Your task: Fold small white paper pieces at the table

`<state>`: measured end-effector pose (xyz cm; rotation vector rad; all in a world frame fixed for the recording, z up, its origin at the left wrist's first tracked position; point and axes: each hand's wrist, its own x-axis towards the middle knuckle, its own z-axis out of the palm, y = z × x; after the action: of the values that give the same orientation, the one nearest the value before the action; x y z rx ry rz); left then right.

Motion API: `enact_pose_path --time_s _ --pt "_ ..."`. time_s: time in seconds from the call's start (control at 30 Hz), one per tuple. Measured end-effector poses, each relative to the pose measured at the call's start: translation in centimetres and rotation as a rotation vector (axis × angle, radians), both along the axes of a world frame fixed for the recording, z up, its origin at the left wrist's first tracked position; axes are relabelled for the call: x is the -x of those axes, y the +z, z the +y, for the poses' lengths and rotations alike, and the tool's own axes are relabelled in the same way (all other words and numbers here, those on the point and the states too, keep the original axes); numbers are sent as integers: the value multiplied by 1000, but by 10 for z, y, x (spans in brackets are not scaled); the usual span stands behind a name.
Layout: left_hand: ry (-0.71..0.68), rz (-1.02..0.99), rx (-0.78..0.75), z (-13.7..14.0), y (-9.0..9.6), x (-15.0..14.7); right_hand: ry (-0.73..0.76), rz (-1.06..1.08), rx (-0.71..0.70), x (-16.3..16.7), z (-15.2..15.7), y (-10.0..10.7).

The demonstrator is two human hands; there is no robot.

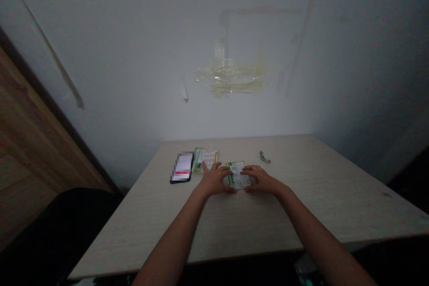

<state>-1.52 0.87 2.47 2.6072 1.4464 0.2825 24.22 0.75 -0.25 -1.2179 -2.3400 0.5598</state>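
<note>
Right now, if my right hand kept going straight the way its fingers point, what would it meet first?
The green-and-white printed item: your right hand already seems to be at its edge, though contact is hard to tell. Beyond it, your left hand.

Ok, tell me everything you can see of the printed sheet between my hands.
The printed sheet is roughly rectangular, white with green areas and illegible print, and looks like paper or thin plastic. It lies on the table, with the left hand at its left edge and the right hand overlapping its right side.
</note>
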Motion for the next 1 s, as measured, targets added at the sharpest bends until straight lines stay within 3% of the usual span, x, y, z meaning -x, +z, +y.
enact_pose_path --time_s 0.63,1.0 --pt "3 -83 1 -6 12 0 25 101 -59 -4 1 1" --pt "76 -133 -7 -5 11 -1 -90 183 -70 -2 0 4"
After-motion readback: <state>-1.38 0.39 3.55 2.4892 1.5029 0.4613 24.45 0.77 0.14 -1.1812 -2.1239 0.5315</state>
